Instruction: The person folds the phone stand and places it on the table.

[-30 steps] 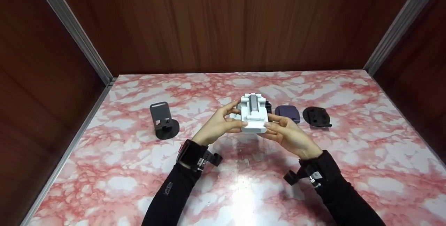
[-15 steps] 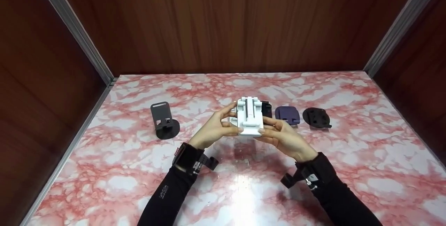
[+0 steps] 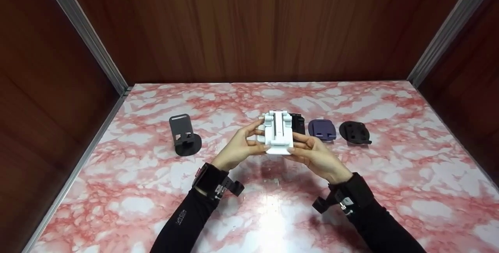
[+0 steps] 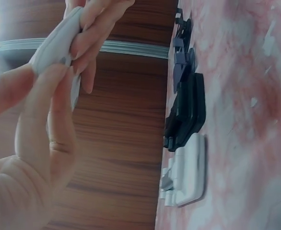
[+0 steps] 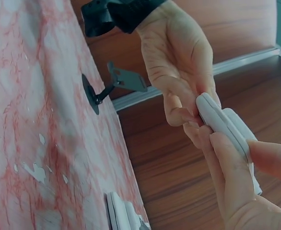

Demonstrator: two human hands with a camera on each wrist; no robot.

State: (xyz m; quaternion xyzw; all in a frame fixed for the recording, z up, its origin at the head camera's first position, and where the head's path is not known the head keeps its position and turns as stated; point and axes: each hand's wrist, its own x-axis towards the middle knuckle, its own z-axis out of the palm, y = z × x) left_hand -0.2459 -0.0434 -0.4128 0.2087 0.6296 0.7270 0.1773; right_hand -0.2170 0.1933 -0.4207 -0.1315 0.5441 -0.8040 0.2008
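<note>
Between both hands is a white folding phone stand (image 3: 278, 132), folded flat and raised above the table, its hinged arm side up. My left hand (image 3: 238, 147) grips its left edge, thumb at the near corner and fingers beneath. On the opposite edge my right hand (image 3: 317, 156) pinches it the same way. The left wrist view shows the held stand (image 4: 59, 43) edge-on, well off the tabletop. From the right wrist, its rounded base (image 5: 222, 122) sits between the fingers and thumbs of both hands.
A grey phone stand (image 3: 182, 134) stands unfolded at the left. Behind and right of the hands lie folded stands: a white one (image 4: 193, 167), a black one (image 3: 298, 122), a purple one (image 3: 322, 129) and a round black one (image 3: 354, 131). Wooden panels (image 3: 273, 27) wall the marbled table.
Both hands have brought the white phone stand slightly toward the person and left, tilting it so its face shows more. The stands on the table have not moved.
</note>
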